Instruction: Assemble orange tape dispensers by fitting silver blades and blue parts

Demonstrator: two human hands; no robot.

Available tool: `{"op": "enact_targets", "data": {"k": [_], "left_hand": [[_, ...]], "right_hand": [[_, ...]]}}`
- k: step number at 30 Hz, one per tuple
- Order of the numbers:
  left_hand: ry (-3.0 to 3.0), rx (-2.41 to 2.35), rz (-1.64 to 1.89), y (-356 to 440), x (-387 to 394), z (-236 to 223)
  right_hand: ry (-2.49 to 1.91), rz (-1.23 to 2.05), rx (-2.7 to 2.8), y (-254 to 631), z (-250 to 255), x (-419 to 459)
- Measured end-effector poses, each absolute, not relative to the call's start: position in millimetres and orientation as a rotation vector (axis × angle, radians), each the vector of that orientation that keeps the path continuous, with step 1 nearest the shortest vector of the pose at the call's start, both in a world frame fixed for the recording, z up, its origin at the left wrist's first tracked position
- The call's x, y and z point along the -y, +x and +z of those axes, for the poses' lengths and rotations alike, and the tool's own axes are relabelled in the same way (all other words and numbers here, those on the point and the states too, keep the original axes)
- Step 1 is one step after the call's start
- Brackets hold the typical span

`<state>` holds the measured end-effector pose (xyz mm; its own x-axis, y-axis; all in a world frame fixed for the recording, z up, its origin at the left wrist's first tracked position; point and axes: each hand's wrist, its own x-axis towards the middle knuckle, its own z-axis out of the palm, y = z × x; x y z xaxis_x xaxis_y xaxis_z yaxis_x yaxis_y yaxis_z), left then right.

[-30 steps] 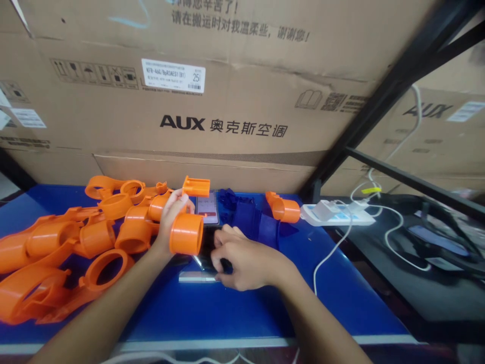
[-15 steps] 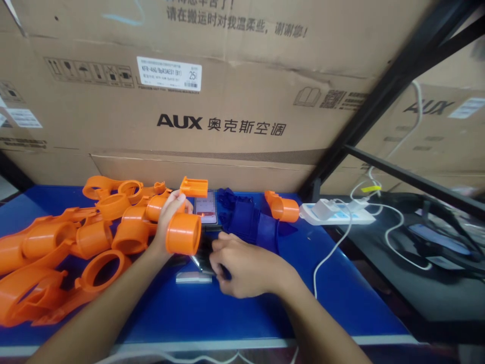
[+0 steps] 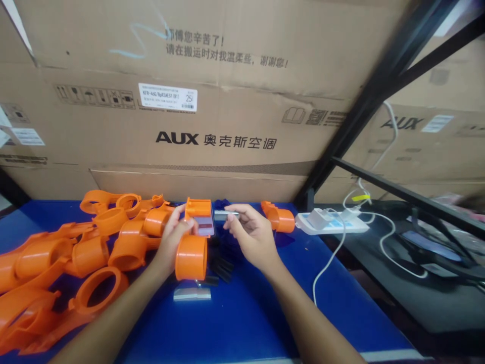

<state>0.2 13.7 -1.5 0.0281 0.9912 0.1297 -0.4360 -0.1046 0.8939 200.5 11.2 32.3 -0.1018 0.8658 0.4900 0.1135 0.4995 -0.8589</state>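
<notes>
My left hand (image 3: 175,237) is closed around an orange plastic part (image 3: 191,258), which has a round cup at its near end and a ribbed block at its far end. Between thumb and fingers, my right hand (image 3: 253,232) pinches a small silver ridged strip (image 3: 225,215). The strip points left toward the block of the orange part, with a small gap between them. Behind the orange part lies a phone-like screen (image 3: 205,225), partly covered. Dark blue plastic parts (image 3: 233,247) lie behind and below my right hand, mostly hidden.
Several orange parts (image 3: 91,253) are heaped at the left, and another orange part (image 3: 280,219) lies at the right. Small black pieces (image 3: 222,268) and a pale flat piece (image 3: 192,294) lie in front. A power strip (image 3: 333,222) with white cables stands before large cartons (image 3: 227,177).
My right hand has risen from the black pieces and now holds the silver strip beside the orange part. The orange part is still in my left hand. The view has tilted up.
</notes>
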Motion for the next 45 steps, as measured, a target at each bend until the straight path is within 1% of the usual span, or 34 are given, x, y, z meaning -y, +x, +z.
{"op": "enact_targets", "data": {"k": [3,8,12,20,23,35,45], "left_hand": [[1.021,-0.771,1.38,1,-11,-1],[1.101,-0.776,1.311,6,0,5],[1.078,-0.788,1.32,5,3,8],[1.07,-0.788,1.335,5,1,4],[1.045,-0.789,1.339,7,1,3],[0.981,-0.779,1.385,9,-2,1],[1.01,-0.833,1.309,0,-9,0]], "right_hand": [[-0.885,0.831,1.429,195,23,-19],[-0.871,0.87,1.401,194,18,-23],[-0.868,0.847,1.38,196,21,-22],[-0.839,0.91,1.411,201,28,-21],[-0.812,0.962,1.411,200,27,-22],[-0.837,0.984,1.462,199,22,-21],[-0.873,0.865,1.643,211,21,-24]]}}
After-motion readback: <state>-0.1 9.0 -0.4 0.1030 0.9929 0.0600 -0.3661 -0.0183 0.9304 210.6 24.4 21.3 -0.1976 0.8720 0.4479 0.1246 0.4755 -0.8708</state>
